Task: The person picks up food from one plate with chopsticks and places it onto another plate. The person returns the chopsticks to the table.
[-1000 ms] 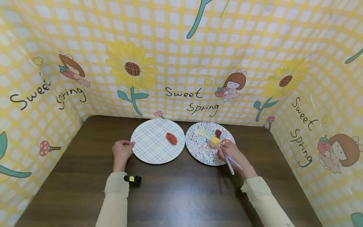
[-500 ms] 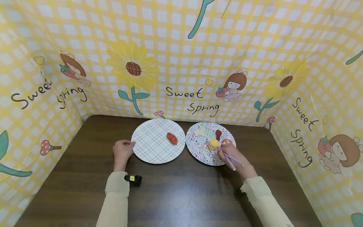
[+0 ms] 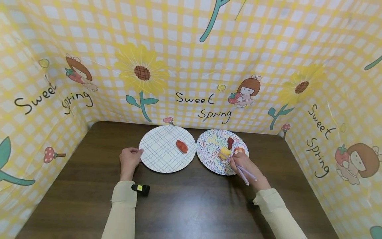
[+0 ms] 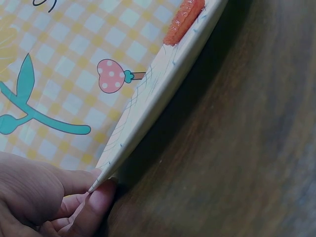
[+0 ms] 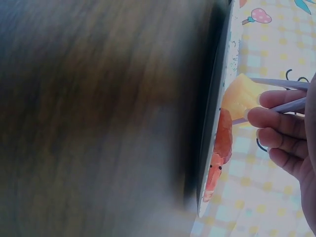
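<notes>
My left hand (image 3: 130, 160) pinches the left rim of a white plate with blue grid lines (image 3: 161, 159), thumb on top and fingers beneath, as the left wrist view shows. An orange-red ridged piece of food (image 3: 181, 146) lies on that plate. In my right hand (image 3: 245, 165) I hold a pair of pale purple chopsticks (image 3: 247, 175) over the multicolour-speckled plate (image 3: 209, 159). Their tips sit on either side of a yellow chunk of food (image 5: 241, 98). Behind it lies a dark red piece (image 3: 230, 142), and an orange-red shrimp-like piece (image 5: 213, 170) is close to my fingers.
Both plates sit side by side near the back of a dark wooden table (image 3: 179, 205). Yellow checked cloth (image 3: 185, 66) rises behind and at both sides. A black wrist camera (image 3: 141, 189) is strapped to my left wrist.
The yellow chunk has shifted slightly left and turned on the speckled plate. The chopsticks' rear ends have swung a little. My left hand keeps its pinch on the rim.
</notes>
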